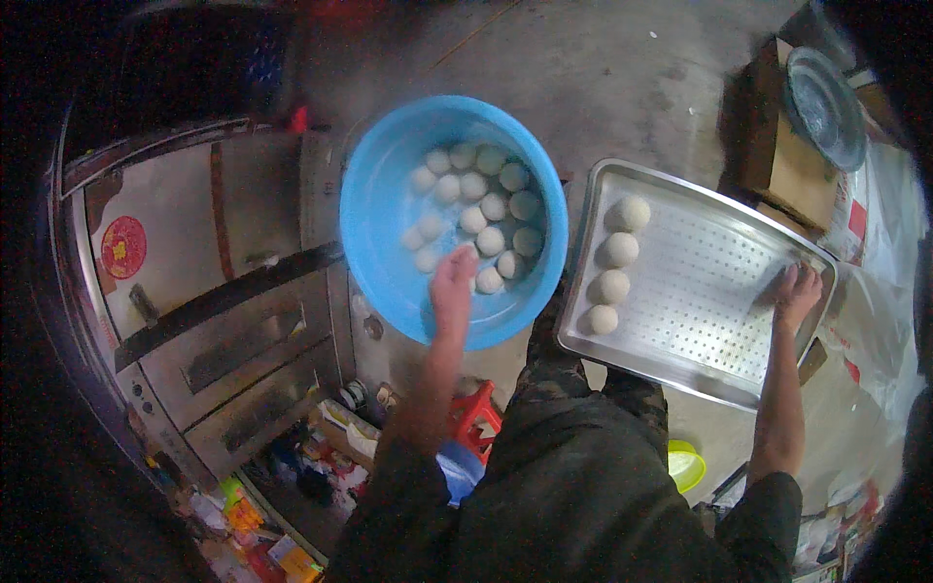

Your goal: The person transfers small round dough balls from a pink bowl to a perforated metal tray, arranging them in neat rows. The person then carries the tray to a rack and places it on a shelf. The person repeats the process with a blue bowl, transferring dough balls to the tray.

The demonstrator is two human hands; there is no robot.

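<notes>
A light blue plastic basin (386,291) holds several pale round balls (490,240) that look like dough. My left hand (453,280) reaches over its near rim, fingertips down among the balls. One ball lies partly hidden at those fingers; whether they grip it is unclear. To the right, a perforated metal tray (685,291) tilts across the view. A row of several similar balls (614,288) runs along its left side. At the tray's right end is my right hand (797,291), fingers bent close to the inner wall. Its palm side is hidden.
A metal deck oven (248,350) with a red round sticker stands at left. Cardboard boxes (791,175) carry a grey basin (827,109) at upper right. A red plastic stool (475,419) and a yellow-green bowl (685,466) are low on the floor near my legs.
</notes>
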